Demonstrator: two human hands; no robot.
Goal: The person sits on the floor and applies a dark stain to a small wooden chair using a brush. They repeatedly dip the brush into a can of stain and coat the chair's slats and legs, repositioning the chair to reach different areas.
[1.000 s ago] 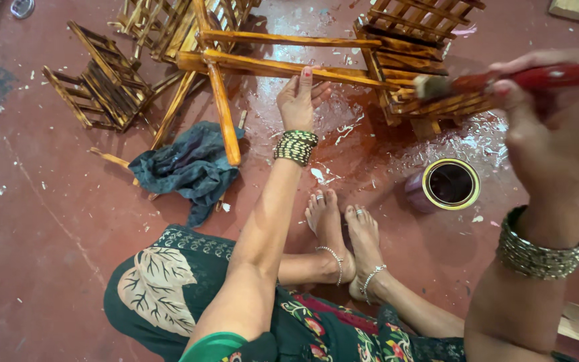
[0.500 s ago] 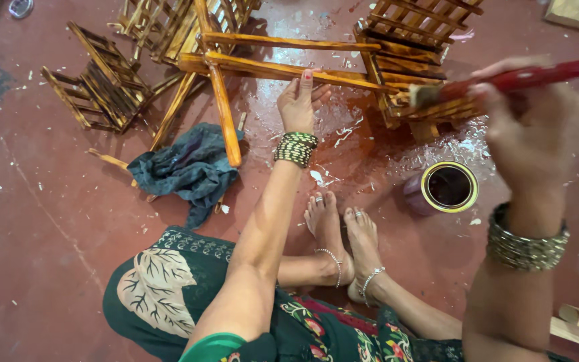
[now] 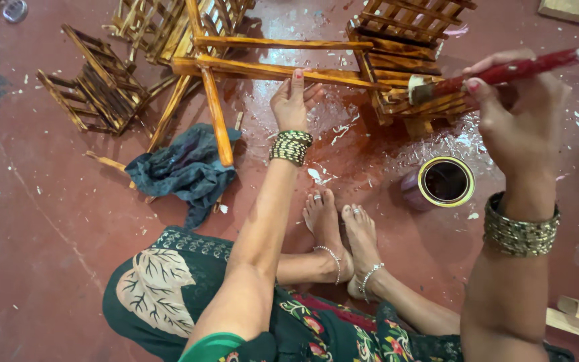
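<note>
- Red-brown floor (image 3: 48, 234), wet and paint-flecked, carries all items.
- Right hand (image 3: 521, 127): grip closed around the red handle of a paintbrush (image 3: 497, 72); bristles rest on the slatted wooden rack (image 3: 410, 60) toward the far edge of the floor.
- Left hand (image 3: 293, 100): fingers extended, not closed on anything, fingertips pressing against a long wooden bar (image 3: 269, 69) of the frame lying on the floor.
- Open tin (image 3: 445, 181) of dark liquid stands on the floor below the rack, near the right hand.
- Blue-grey rag (image 3: 185, 167) lies crumpled beside an upright wooden leg, left of the left forearm.
- Second slatted rack (image 3: 95, 90) lies tilted near the far left corner.
</note>
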